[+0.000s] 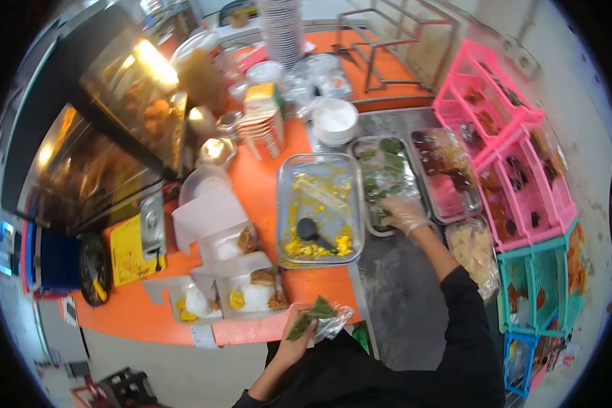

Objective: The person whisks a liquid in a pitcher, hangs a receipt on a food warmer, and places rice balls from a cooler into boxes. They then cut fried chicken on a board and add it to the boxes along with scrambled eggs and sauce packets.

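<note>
My left hand [296,342], low in the middle, is closed on green leaves [314,317] with a crumpled clear plastic bag [336,322] beside them. My right hand [404,213] wears a clear plastic glove. Its fingers bend down into a metal tray [421,197] of green leaves [387,178] partly covered in clear plastic; what lies between the fingertips is hidden. Left of this stands a glass dish [281,197] with yellow crumbled food [340,243] and a black scoop [309,230]. Open white boxes [253,265] hold rice, fried pieces and yellow food.
A second metal tray [474,209] with dark and red food adjoins on the right, above a bag of pale pieces [470,251]. Pink baskets [500,146] and a green basket [534,289] line the right wall. At left stands a lit glass display case [126,122]. White bowls [334,121] are stacked behind.
</note>
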A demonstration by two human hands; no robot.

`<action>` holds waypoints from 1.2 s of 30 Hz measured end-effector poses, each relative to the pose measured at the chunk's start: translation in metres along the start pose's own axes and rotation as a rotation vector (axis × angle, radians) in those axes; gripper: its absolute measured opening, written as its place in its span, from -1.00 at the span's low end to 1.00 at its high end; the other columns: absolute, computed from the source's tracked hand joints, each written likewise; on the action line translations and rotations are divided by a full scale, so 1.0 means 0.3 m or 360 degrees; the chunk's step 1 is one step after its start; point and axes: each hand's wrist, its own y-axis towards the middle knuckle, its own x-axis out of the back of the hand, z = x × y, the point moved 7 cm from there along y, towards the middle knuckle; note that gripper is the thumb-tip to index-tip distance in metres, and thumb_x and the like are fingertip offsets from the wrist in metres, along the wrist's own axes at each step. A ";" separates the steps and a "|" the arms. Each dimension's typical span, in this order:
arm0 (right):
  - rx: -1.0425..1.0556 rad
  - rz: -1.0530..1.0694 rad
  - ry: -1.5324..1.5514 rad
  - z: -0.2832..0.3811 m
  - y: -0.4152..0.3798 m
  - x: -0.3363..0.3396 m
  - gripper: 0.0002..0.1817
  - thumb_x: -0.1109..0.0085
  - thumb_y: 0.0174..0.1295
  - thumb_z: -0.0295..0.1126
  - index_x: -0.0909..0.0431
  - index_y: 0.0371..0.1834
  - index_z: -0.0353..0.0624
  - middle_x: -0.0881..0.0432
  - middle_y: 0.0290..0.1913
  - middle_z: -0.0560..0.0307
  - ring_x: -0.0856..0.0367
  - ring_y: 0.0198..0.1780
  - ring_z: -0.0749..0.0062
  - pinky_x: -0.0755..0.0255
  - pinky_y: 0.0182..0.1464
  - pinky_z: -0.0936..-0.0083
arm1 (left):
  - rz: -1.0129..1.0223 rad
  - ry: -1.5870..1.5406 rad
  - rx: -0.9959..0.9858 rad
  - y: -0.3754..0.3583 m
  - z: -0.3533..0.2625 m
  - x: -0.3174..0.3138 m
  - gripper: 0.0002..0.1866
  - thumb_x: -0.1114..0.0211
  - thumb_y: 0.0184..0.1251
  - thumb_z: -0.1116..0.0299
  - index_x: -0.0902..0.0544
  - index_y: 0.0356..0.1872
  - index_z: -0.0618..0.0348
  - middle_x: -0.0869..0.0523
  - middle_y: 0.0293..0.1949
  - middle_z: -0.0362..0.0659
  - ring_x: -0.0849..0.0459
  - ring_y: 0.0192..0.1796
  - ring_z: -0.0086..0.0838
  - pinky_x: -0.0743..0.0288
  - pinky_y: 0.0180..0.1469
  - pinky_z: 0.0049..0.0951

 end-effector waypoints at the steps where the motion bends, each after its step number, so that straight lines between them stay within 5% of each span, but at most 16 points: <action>1: -0.0105 0.0153 -0.0148 0.001 0.002 -0.001 -0.63 -0.28 -0.23 -0.23 -0.52 -0.26 0.00 -0.56 -0.22 0.08 -0.53 -0.16 0.18 -0.41 -0.17 0.28 | -0.0140 -0.0022 -0.0008 -0.040 0.004 0.064 -0.73 -0.04 0.32 0.40 -0.33 0.01 0.21 -0.48 -0.15 -0.20 -0.43 -0.14 -0.62 -0.37 -0.12 -0.59; 2: -0.0153 0.0168 -0.0281 0.002 -0.005 0.005 -0.73 -0.14 -0.16 -0.29 -0.53 -0.31 -0.04 -0.54 -0.33 0.03 -0.53 -0.18 0.14 -0.41 -0.18 0.24 | -0.0279 -0.0041 -0.0016 -0.084 0.007 0.127 -0.73 -0.06 0.31 0.39 -0.33 0.00 0.21 -0.48 -0.17 -0.20 -0.42 -0.13 -0.63 -0.35 -0.10 -0.59; 6: -0.0134 -0.0237 -0.0156 0.148 -0.056 0.244 -0.65 -0.24 -0.17 -0.18 -0.49 -0.32 -0.09 -0.53 -0.37 0.01 -0.52 -0.21 0.08 -0.39 -0.15 0.28 | -0.0751 -0.0851 -0.0028 -0.243 0.069 0.332 -0.69 -0.08 0.30 0.41 -0.33 0.04 0.19 -0.49 -0.09 -0.18 -0.45 -0.03 -0.54 -0.36 0.00 -0.51; 9: -0.0489 -0.0380 0.0173 0.213 -0.024 0.336 -0.66 -0.22 -0.09 -0.17 -0.47 -0.28 -0.12 -0.54 -0.34 0.03 -0.52 -0.26 0.13 -0.39 -0.16 0.34 | -0.0964 -0.0969 -0.0039 -0.318 0.064 0.468 -0.64 -0.06 0.29 0.45 -0.30 0.10 0.19 -0.47 -0.01 -0.14 -0.46 0.05 -0.41 -0.37 0.09 -0.37; 11: -0.0236 -0.0414 0.1229 0.482 0.042 0.413 -0.69 -0.18 0.00 -0.24 -0.47 -0.21 -0.13 -0.55 -0.33 0.06 -0.51 -0.31 0.20 -0.37 -0.18 0.39 | -0.1089 -0.1002 -0.0075 -0.357 0.091 0.569 -0.62 -0.05 0.29 0.46 -0.29 0.13 0.20 -0.44 0.04 -0.12 -0.45 0.09 -0.36 -0.37 0.12 -0.30; 13: 0.0160 0.0076 0.1369 0.842 0.129 0.481 -0.70 -0.19 0.00 -0.23 -0.47 -0.24 -0.13 -0.54 -0.31 0.05 -0.52 -0.26 0.16 -0.38 -0.20 0.29 | -0.1229 -0.0943 -0.0039 -0.377 0.117 0.672 -0.62 -0.06 0.28 0.46 -0.29 0.13 0.20 -0.45 0.03 -0.12 -0.48 0.06 -0.40 -0.41 0.09 -0.35; 17: 0.1470 -0.0159 0.0310 1.233 0.324 0.280 -0.69 -0.04 0.11 -0.17 -0.54 -0.22 -0.15 -0.57 -0.26 0.00 -0.55 -0.19 0.20 -0.40 -0.11 0.39 | -0.1216 -0.0847 -0.0154 -0.389 0.069 0.838 -0.60 -0.12 0.27 0.39 -0.32 0.12 0.20 -0.50 -0.06 -0.18 -0.50 -0.03 -0.50 -0.42 -0.01 -0.49; 19: -0.0116 0.1188 0.0493 1.255 0.475 0.074 -0.60 0.04 0.13 -0.07 -0.55 -0.24 -0.21 -0.56 -0.14 -0.09 -0.53 -0.10 0.13 -0.38 -0.05 0.34 | -0.1256 -0.0815 -0.0151 -0.402 0.071 0.920 -0.61 -0.12 0.27 0.39 -0.33 0.11 0.21 -0.50 -0.08 -0.18 -0.50 -0.05 -0.50 -0.43 -0.02 -0.49; 23: 0.0536 0.1006 -0.0247 1.345 0.532 -0.105 -0.57 0.20 0.28 -0.13 -0.45 -0.08 -0.29 -0.55 -0.19 -0.14 -0.52 -0.11 0.16 -0.39 -0.12 0.22 | -0.1271 -0.0555 0.0002 -0.416 0.125 1.047 -0.63 -0.12 0.27 0.39 -0.36 0.08 0.25 -0.49 -0.10 -0.18 -0.50 -0.09 -0.51 -0.45 -0.06 -0.49; 25: 0.0530 0.0772 -0.0227 1.503 0.426 0.178 -0.61 0.17 0.28 -0.18 -0.40 0.01 -0.24 -0.53 -0.17 -0.11 -0.52 -0.12 0.11 -0.38 -0.10 0.18 | -0.1204 -0.0683 -0.0020 -0.385 0.138 1.073 -0.64 -0.13 0.27 0.38 -0.37 0.06 0.25 -0.49 -0.11 -0.20 -0.49 -0.10 -0.55 -0.45 -0.09 -0.53; 26: 0.0877 0.0468 -0.0242 1.588 0.351 0.262 -0.62 0.10 0.26 -0.19 -0.39 0.02 -0.22 -0.53 -0.17 -0.09 -0.52 -0.13 0.12 -0.38 -0.11 0.22 | -0.1168 -0.0749 -0.0034 -0.367 0.149 1.084 -0.64 -0.14 0.27 0.39 -0.37 0.07 0.24 -0.50 -0.12 -0.21 -0.49 -0.10 -0.56 -0.45 -0.10 -0.54; 28: 0.1004 0.0326 0.0285 1.678 0.215 0.284 -0.64 -0.03 0.20 -0.23 -0.39 -0.01 -0.20 -0.53 -0.19 0.00 -0.53 -0.15 0.19 -0.40 -0.12 0.32 | -0.1120 -0.0815 -0.0027 -0.328 0.150 1.087 -0.67 -0.16 0.26 0.39 -0.41 0.02 0.22 -0.51 -0.13 -0.22 -0.49 -0.14 -0.58 -0.46 -0.13 -0.55; 31: 0.0192 0.0756 0.1852 1.683 0.069 -0.076 -0.74 -0.09 0.17 -0.17 -0.44 -0.32 -0.16 -0.47 -0.40 0.15 -0.48 -0.30 0.45 -0.38 -0.21 0.50 | -0.0800 -0.0933 0.0141 -0.262 0.135 1.039 -0.69 -0.17 0.24 0.39 -0.42 0.00 0.18 -0.53 -0.13 -0.21 -0.50 -0.16 -0.59 -0.43 -0.13 -0.54; 32: 0.0154 0.0727 0.1839 1.685 0.031 -0.079 -0.74 -0.09 0.17 -0.17 -0.44 -0.32 -0.16 -0.47 -0.40 0.15 -0.48 -0.30 0.45 -0.38 -0.21 0.50 | -0.0753 -0.0938 0.0149 -0.250 0.128 1.041 -0.69 -0.17 0.24 0.39 -0.42 0.00 0.18 -0.53 -0.13 -0.21 -0.50 -0.16 -0.59 -0.43 -0.13 -0.54; 34: -0.0863 0.0571 0.2871 1.616 -0.030 -0.130 -0.74 -0.08 0.19 -0.18 -0.45 -0.34 -0.18 -0.47 -0.40 0.20 -0.45 -0.26 0.50 -0.37 -0.19 0.45 | -0.0679 -0.0596 0.0153 -0.210 0.082 1.071 -0.68 -0.16 0.25 0.35 -0.42 0.01 0.17 -0.54 -0.13 -0.26 -0.51 -0.15 -0.58 -0.44 -0.13 -0.51; 36: -0.0881 0.0353 0.3067 1.486 -0.073 -0.143 -0.83 -0.13 0.16 -0.37 -0.48 -0.26 -0.22 -0.50 -0.31 0.21 -0.49 -0.27 0.58 -0.40 -0.18 0.62 | -0.0661 -0.0461 0.0034 -0.167 0.033 1.109 -0.72 -0.14 0.22 0.37 -0.45 -0.05 0.18 -0.57 -0.17 -0.17 -0.57 -0.17 -0.43 -0.46 -0.15 -0.45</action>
